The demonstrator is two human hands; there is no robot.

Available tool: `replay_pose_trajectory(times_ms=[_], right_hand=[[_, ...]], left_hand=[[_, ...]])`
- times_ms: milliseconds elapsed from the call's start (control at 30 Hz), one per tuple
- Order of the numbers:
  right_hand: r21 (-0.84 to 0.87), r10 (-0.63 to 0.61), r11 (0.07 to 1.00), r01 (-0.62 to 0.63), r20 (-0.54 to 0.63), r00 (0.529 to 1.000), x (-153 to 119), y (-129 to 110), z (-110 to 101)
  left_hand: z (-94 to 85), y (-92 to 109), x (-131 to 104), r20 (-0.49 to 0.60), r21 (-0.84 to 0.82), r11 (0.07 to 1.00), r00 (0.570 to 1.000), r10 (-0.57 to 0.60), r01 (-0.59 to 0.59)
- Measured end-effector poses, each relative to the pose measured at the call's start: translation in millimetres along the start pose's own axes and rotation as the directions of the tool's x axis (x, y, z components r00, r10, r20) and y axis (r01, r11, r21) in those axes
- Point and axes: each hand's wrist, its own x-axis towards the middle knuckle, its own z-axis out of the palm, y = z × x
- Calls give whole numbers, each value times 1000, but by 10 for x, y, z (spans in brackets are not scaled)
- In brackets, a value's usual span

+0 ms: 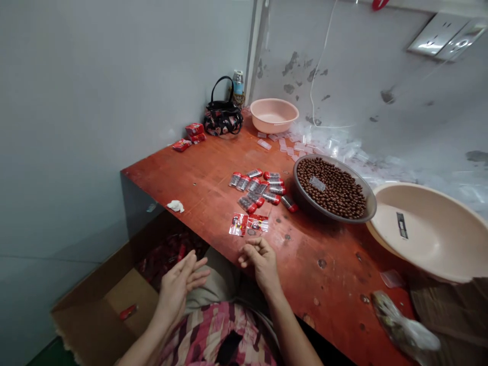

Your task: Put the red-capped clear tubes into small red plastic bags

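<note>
My left hand [183,279] is held over my lap, off the table's front edge, its fingers apart with nothing in them. My right hand [261,259] hovers at the table's edge with its fingers curled; whether something small is between them I cannot make out. Just beyond it lie two flat red printed packets, one on the left [238,224] and one on the right [258,222]. Farther back, several small clear containers with red ends [253,184] are grouped on the red table [213,168]. They hold dark contents.
A grey basin of brown balls [366,195] holds a clear container [317,183]. Pink basins stand at the back [274,122] and right [438,239]. Clear plastic pieces [354,152] line the wall. A handbag [223,119], white tissue [176,206] and floor carton [91,320] are left.
</note>
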Motion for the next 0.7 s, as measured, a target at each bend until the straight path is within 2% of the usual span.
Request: replay_pose_trajectory(times_ms=[33, 67, 100, 133, 167, 200, 233, 300, 333, 400, 467, 600, 700], right_hand=[[-12, 1, 1000, -1, 9, 1000, 7, -3, -24], [-23, 2, 1000, -2, 20, 1000, 13, 0, -37], [-35, 4, 999, -2, 31, 1000, 18, 7, -41], [-48, 3, 999, -1, 35, 999, 21, 14, -38], [-65, -1, 998, 3, 35, 999, 21, 19, -31], [-86, -8, 996, 11, 32, 999, 18, 18, -26], [-112, -19, 993, 23, 29, 999, 13, 12, -24], [-180, -44, 983, 47, 22, 999, 5, -19, -41], [-213, -55, 975, 58, 19, 998, 5, -39, -59], [-275, -82, 958, 83, 17, 997, 23, -85, -101], [-343, -129, 931, 125, 12, 992, 74, -125, -132], [-452, -245, 866, 214, -12, 969, 264, -168, -101], [-385, -224, 901, 201, -16, 974, 403, -175, -39]], left_hand=[[22, 2, 34, 11, 108, 989, 995, 102, -102], [78, 14, 80, 56, 207, 948, 971, 234, -241], [163, 36, 138, 129, 300, 862, 913, 388, -409], [269, 62, 208, 262, 380, 723, 817, 514, -577], [387, 91, 284, 376, 427, 560, 703, 603, -710], [506, 116, 363, 481, 467, 405, 610, 630, -786], [616, 134, 439, 549, 512, 265, 548, 631, -817], [788, 144, 564, 618, 584, 61, 492, 612, -809], [843, 136, 607, 635, 606, -4, 480, 605, -796], [895, 104, 657, 645, 623, -65, 464, 607, -780], [895, 65, 674, 637, 615, -63, 449, 627, -786], [864, 17, 661, 594, 552, 22, 411, 691, -834], [854, 35, 598, 571, 455, 120, 393, 721, -882]])
